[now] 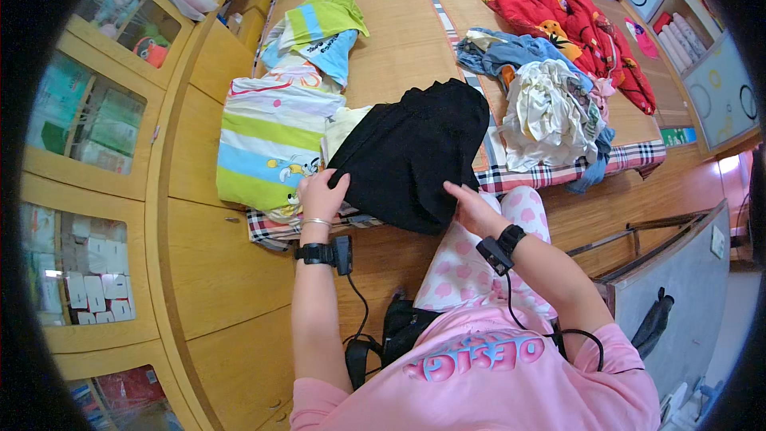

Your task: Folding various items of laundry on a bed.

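Note:
A black cloth garment lies spread over the front of the bed, its lower part hanging past the edge. My left hand grips its left corner, next to a striped cartoon-print fabric. At its lower right edge, my right hand holds the cloth between thumb and fingers, just above my knees. Part of a pale yellow cloth shows from beneath the black one. To the right sits a heap of crumpled clothes with a white garment on top and blue denim behind.
A red patterned quilt lies on the bed mat at the far right. Green and blue striped fabric is bunched at the far left. A wooden cabinet with glazed doors lines the left side. A grey-topped table stands at right.

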